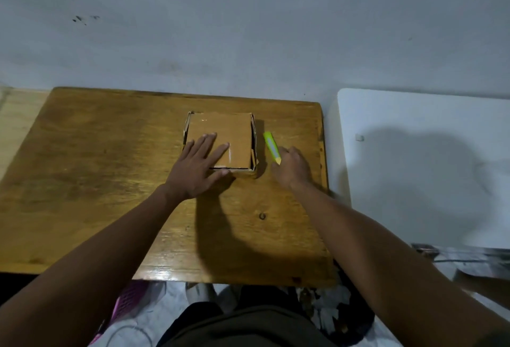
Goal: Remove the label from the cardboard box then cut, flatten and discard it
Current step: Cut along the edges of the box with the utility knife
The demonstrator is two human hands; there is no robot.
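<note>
While my left hand [197, 168] lies with fingers spread flat on the cardboard box [220, 141] at the table's [82, 181] far middle, my right hand [291, 167] curls around the green cutter [271, 148] just right of it. I judge cutting is in hand; next, the blade must meet a box edge.

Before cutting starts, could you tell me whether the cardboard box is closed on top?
Closed: the cardboard box shows a flat top, and the left hand rests spread on it.
</note>
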